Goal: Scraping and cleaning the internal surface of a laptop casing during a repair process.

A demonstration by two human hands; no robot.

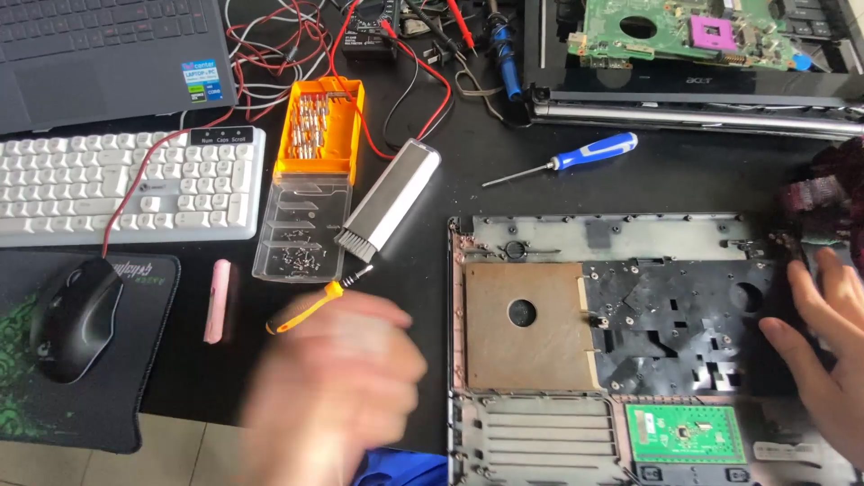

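the left hand (328, 391) is a motion blur just below the small orange-handled screwdriver (310, 304) on the black desk (648, 184); whether its fingers grip anything i cannot tell. the right hand (823, 355), fingers spread, rests on the opened laptop base shell (612, 342), right edge.

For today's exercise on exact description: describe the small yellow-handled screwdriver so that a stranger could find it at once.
Start at the open laptop shell on the black table. Left of it lies a clear and orange bit case; just below that case, beside the grey brush, lies the yellow-handled screwdriver, above the blurred left hand. The other screwdriver is blue-handled.
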